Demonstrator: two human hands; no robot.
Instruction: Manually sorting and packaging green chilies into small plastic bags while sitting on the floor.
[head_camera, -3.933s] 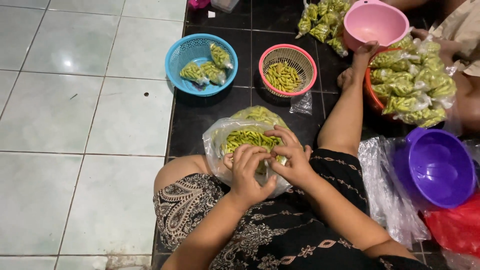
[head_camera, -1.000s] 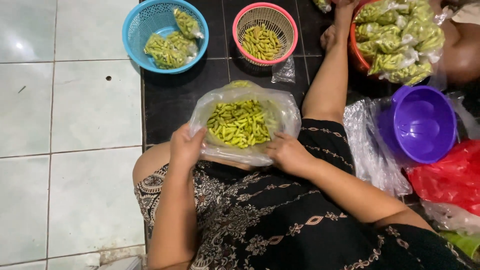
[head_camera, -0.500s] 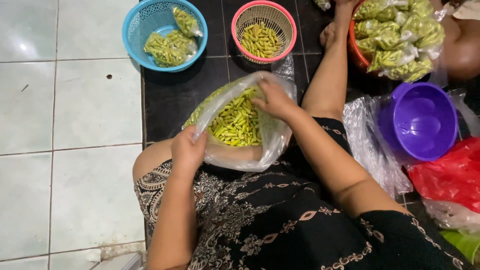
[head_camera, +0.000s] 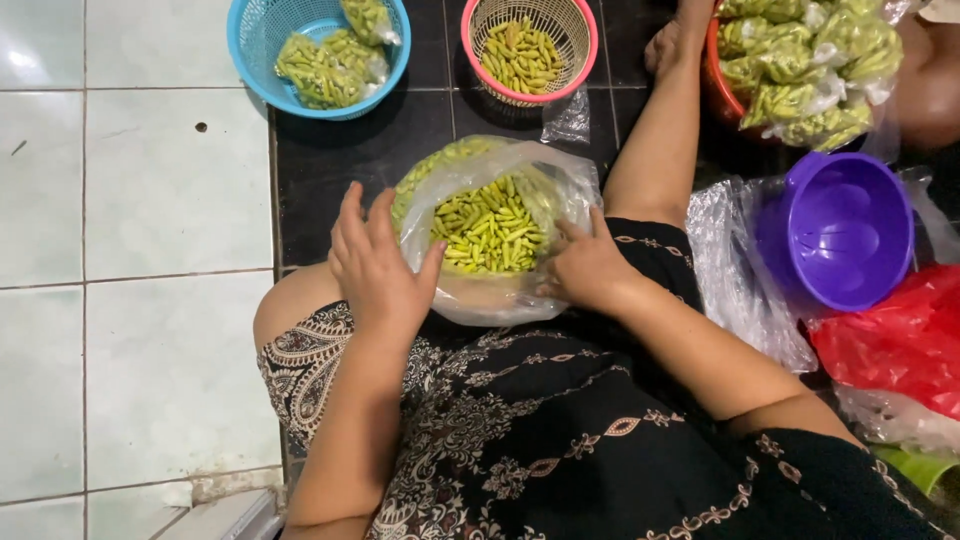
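Observation:
A clear plastic bag (head_camera: 478, 300) holding several small green chilies (head_camera: 490, 228) rests on my lap, its mouth spread wide. My left hand (head_camera: 375, 268) lies against the bag's left side with fingers apart, only the thumb touching the plastic. My right hand (head_camera: 585, 270) grips the bag's right edge, fingers curled on the plastic. I sit on the floor in a dark patterned dress (head_camera: 560, 450), one leg (head_camera: 655, 140) stretched out ahead.
A blue basket (head_camera: 250, 45) with filled chili bags and a pink basket (head_camera: 585, 40) of loose chilies stand ahead. At the right are a purple bowl (head_camera: 850, 230), clear plastic sheets (head_camera: 735, 290), a red bag (head_camera: 900, 340) and a heap of packed bags (head_camera: 800, 60). Another person's limb (head_camera: 930, 80) shows at top right.
My right hand has come back from the bag's far rim to its right edge. My left hand has let go and opened against the left side. The bag's mouth now lies spread open.

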